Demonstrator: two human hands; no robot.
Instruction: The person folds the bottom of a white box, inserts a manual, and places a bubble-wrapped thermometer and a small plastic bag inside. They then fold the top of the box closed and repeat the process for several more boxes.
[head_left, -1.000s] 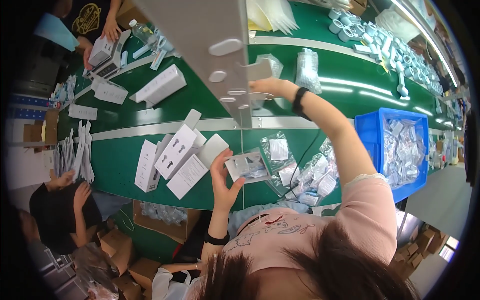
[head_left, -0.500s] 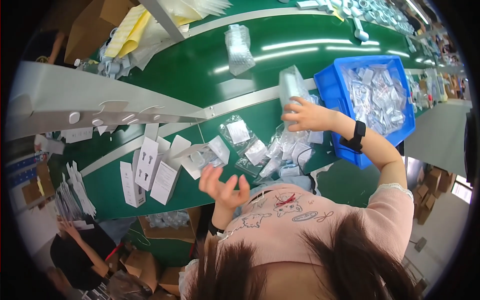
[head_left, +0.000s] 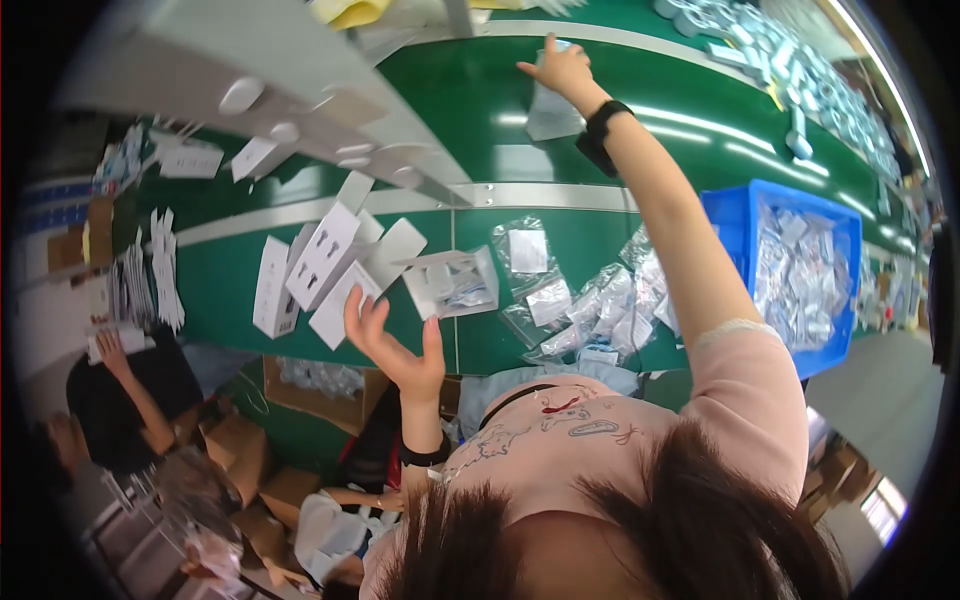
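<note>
My right hand [head_left: 565, 72] reaches far out over the green surface, its fingers around the upper end of a translucent bubble-wrap pouch [head_left: 553, 118]. What is inside the pouch is too unclear to name. My left hand [head_left: 400, 350] is empty, palm up with fingers apart, just below the small white boxes. Beside it lies an open white box [head_left: 428, 290] with clear-bagged parts inside. Several more white cartons [head_left: 326, 252] stand to its left, some with flaps up. Right of the open box are clear bags [head_left: 548, 300] holding small white pieces.
A blue tub [head_left: 733, 215] full of clear-bagged parts stands at right. Light-blue plastic parts [head_left: 800, 80] are heaped at the far right. A grey metal post [head_left: 300, 110] slants across the upper left. At lower left, a co-worker's hand [head_left: 112, 345] rests on white paper.
My right hand has moved from beside the clear bags out to the pouch on the far surface. My left hand stays open near the white boxes. The view has shifted.
</note>
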